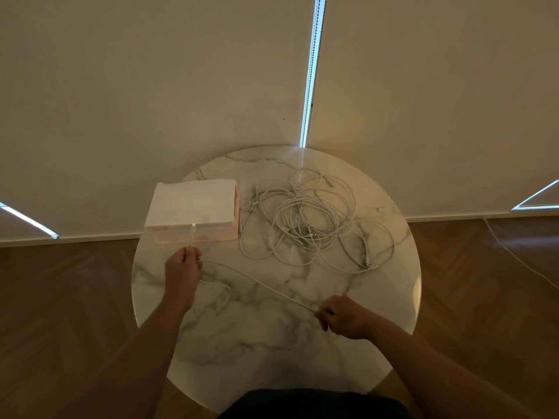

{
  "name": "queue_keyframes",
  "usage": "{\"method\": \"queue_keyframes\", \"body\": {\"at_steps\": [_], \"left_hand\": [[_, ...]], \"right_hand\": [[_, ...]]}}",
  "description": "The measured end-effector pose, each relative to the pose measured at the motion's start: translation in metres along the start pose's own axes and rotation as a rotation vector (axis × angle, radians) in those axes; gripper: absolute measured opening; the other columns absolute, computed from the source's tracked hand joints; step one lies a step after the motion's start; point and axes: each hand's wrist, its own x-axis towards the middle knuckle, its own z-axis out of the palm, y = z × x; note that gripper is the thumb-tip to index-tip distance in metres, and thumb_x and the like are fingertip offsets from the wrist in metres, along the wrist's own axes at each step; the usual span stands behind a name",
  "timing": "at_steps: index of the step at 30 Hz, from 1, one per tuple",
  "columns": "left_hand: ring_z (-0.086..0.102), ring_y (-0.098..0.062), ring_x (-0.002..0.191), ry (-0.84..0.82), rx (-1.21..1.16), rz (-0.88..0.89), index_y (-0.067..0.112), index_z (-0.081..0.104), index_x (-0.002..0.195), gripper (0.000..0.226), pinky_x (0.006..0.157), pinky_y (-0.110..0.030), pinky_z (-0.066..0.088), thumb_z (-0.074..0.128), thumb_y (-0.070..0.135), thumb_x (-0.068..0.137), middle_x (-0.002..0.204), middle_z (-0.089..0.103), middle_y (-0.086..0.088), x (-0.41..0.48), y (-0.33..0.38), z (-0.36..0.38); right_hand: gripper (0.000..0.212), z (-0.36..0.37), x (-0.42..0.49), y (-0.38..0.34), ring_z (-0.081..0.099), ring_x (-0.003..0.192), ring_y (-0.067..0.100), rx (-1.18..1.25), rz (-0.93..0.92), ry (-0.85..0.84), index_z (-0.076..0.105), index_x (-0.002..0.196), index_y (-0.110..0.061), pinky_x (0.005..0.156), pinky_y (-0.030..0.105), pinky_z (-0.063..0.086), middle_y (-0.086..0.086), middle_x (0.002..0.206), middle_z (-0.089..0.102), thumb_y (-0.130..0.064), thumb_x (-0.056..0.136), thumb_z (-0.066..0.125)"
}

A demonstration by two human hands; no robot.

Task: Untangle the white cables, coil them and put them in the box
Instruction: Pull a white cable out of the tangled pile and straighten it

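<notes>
One white cable (257,282) stretches across the near middle of the round marble table (272,343), pulled between both hands. My left hand (182,275) pinches its left end just in front of the box, and a loop of the same cable hangs below that hand. My right hand (341,317) is closed around the cable's other end, to the lower right. A tangled heap of white cables (311,219) lies on the far right half of the table. The pale pink box (193,210) stands at the far left, lined with white paper.
Roller blinds hang behind the table, with a bead chain (311,71) in the gap between them. Wooden floor surrounds the table. A thin white cord (520,258) trails over the floor at the right.
</notes>
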Motion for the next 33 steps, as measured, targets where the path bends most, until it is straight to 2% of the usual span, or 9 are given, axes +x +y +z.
{"method": "queue_keyframes", "body": {"at_steps": [3,7,9,11,15,21,26,30,33], "left_hand": [[0.047,-0.017,0.059,-0.111,0.091,0.029,0.011,0.059,0.074,0.033,0.055,-0.027,0.037,0.042,0.013,0.101,0.066,0.052,-0.007,-0.009,0.001,0.006],[0.047,-0.019,0.055,-0.193,0.227,0.086,0.010,0.060,0.072,0.034,0.054,-0.026,0.038,0.043,0.013,0.101,0.061,0.053,-0.006,-0.018,0.003,0.014],[0.051,-0.016,0.048,-0.237,0.287,0.091,0.008,0.059,0.071,0.034,0.052,-0.026,0.041,0.042,0.012,0.100,0.057,0.056,-0.005,-0.023,0.005,0.020],[0.064,-0.010,0.052,-0.289,0.286,0.081,0.002,0.058,0.074,0.035,0.055,-0.025,0.050,0.039,0.011,0.101,0.064,0.067,-0.010,-0.026,0.008,0.026],[0.073,-0.025,0.074,-0.344,0.089,-0.030,0.001,0.049,0.075,0.036,0.067,-0.030,0.059,0.033,0.011,0.105,0.082,0.072,-0.018,-0.029,0.017,0.029],[0.072,-0.028,0.074,-0.364,-0.013,-0.050,0.002,0.048,0.077,0.036,0.069,-0.033,0.059,0.030,0.013,0.106,0.082,0.072,-0.020,-0.041,0.028,0.025],[0.073,-0.032,0.080,-0.383,-0.090,-0.069,0.002,0.051,0.081,0.036,0.072,-0.035,0.059,0.030,0.016,0.106,0.085,0.072,-0.024,-0.044,0.032,0.019],[0.072,-0.035,0.084,-0.380,-0.237,-0.150,0.002,0.051,0.083,0.035,0.079,-0.042,0.057,0.030,0.018,0.106,0.087,0.072,-0.024,-0.047,0.035,0.015],[0.072,-0.034,0.081,-0.355,-0.349,-0.212,0.003,0.051,0.083,0.035,0.080,-0.042,0.057,0.031,0.018,0.106,0.083,0.072,-0.022,-0.048,0.039,0.013]], "right_hand": [[0.039,-0.003,-0.006,0.007,0.062,0.059,0.029,-0.044,0.182,-0.200,0.057,0.071,-0.013,0.050,0.032,0.052,0.011,0.067,0.058,-0.030,0.102,0.041],[0.041,-0.013,-0.016,0.016,0.061,0.046,0.029,-0.067,0.352,-0.304,0.054,0.069,-0.012,0.048,0.037,0.056,0.012,0.059,0.057,-0.032,0.102,0.041],[0.033,-0.013,-0.011,0.020,0.066,0.056,0.030,-0.184,0.348,-0.269,0.055,0.067,-0.017,0.062,0.039,0.060,0.012,0.063,0.061,-0.016,0.099,0.047],[0.015,-0.007,-0.006,0.030,0.065,0.069,0.020,-0.328,0.341,-0.225,0.067,0.089,-0.009,0.071,0.032,0.056,0.011,0.082,0.067,-0.012,0.095,0.054],[0.040,0.008,-0.010,0.048,0.056,0.116,0.030,-0.524,0.470,-0.111,0.054,0.127,-0.012,0.093,0.044,0.050,0.010,0.128,0.053,-0.022,0.089,0.064],[0.028,0.007,0.016,0.015,0.053,0.115,0.027,-0.532,0.273,0.314,0.052,0.122,-0.017,0.090,0.036,0.046,0.005,0.125,0.053,-0.025,0.095,0.049],[0.059,0.021,0.049,0.009,0.045,0.121,0.034,-0.384,0.232,0.242,0.027,0.143,-0.006,0.095,0.042,0.045,0.010,0.137,0.035,-0.013,0.090,0.052],[0.044,0.022,0.061,0.014,0.052,0.117,0.032,-0.279,0.235,0.278,0.040,0.131,-0.008,0.092,0.041,0.049,0.009,0.129,0.042,-0.008,0.088,0.049],[0.055,0.022,0.057,0.015,0.053,0.120,0.034,-0.183,0.309,0.275,0.024,0.145,-0.013,0.093,0.039,0.046,0.013,0.131,0.050,-0.016,0.094,0.046]]}}
